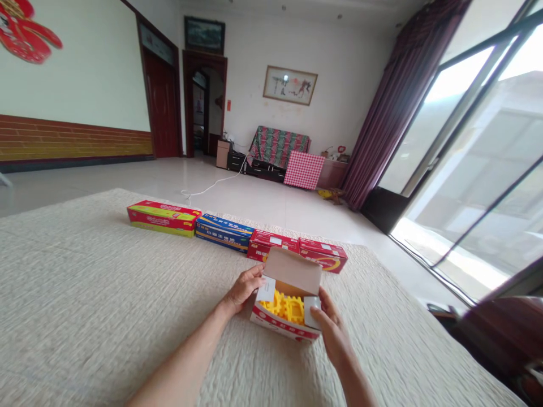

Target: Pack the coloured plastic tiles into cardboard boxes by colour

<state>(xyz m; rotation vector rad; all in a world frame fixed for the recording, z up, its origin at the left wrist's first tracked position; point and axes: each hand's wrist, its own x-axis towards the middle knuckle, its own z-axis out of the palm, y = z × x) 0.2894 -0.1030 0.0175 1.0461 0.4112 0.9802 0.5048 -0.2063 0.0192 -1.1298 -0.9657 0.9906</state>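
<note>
An opened red and white cardboard box [285,330] is held in front of me over the cream cloth, its lid [292,270] standing up at the far side. Yellow plastic toy pieces [288,308] with notched edges fill it. My left hand [244,287] grips the box's left end, thumb at the white side flap [266,289]. At the right end, my right hand [333,322] wraps round the box with its thumb on the other white flap [313,312]. The undersides of both hands' fingers are partly hidden.
Behind the open box stands a row of closed boxes: a red and yellow-green one [163,218], a blue one [224,233] and two red ones [271,242], [323,255]. They rest on the textured cream cloth [127,305]. A dark red rounded object [504,333] is at the right.
</note>
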